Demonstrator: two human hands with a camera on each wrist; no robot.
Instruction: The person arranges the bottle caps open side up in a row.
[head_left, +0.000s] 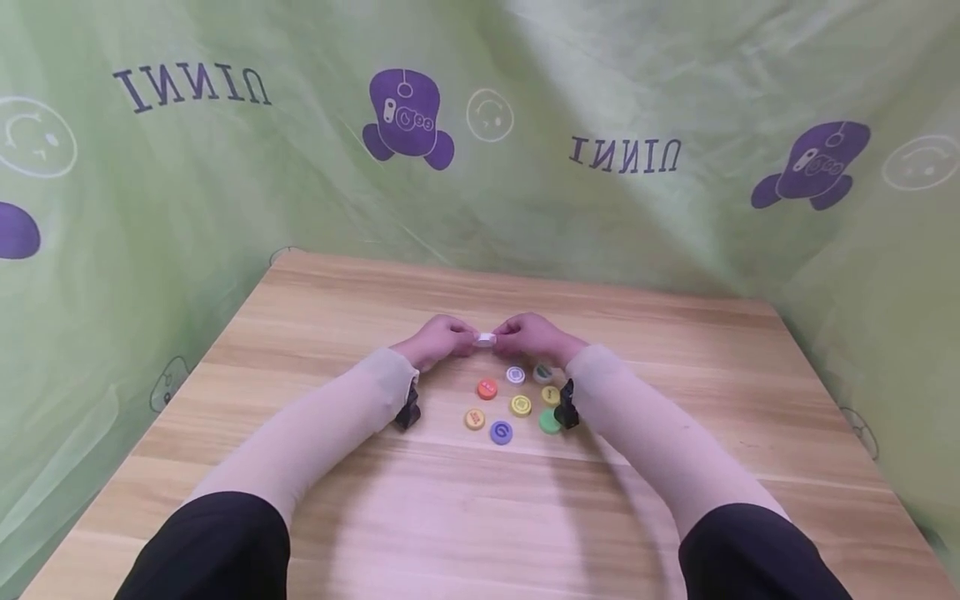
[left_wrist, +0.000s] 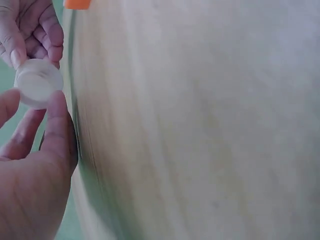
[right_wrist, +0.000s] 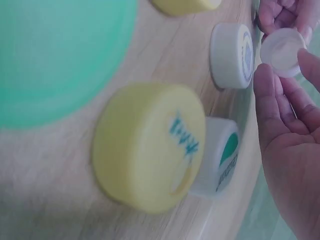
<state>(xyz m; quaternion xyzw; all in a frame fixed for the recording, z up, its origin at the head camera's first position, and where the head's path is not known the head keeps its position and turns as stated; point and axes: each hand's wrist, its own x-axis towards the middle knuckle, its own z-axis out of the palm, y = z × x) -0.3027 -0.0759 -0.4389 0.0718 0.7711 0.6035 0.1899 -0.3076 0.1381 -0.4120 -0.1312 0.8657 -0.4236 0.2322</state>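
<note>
Fingertips of my left hand (head_left: 442, 337) and right hand (head_left: 534, 336) pinch one white bottle cap (head_left: 486, 340) between them, beyond the other caps. Its hollow inner side shows in the left wrist view, where the cap (left_wrist: 39, 84) is held at its rim from both sides. The right wrist view also has this cap (right_wrist: 284, 51) between the two hands. Nearest to it lie a white cap with a blue print (head_left: 515, 375) and a white cap with a green mark (head_left: 543, 372), the latter close by my right wrist.
Several more caps lie nearer me on the wooden table (head_left: 465, 517): red (head_left: 487, 388), yellow (head_left: 521, 405), a second yellow (head_left: 551, 395), orange-yellow (head_left: 474, 418), blue (head_left: 501, 432) and green (head_left: 550, 421). A green printed cloth (head_left: 510, 208) hangs behind and beside the table.
</note>
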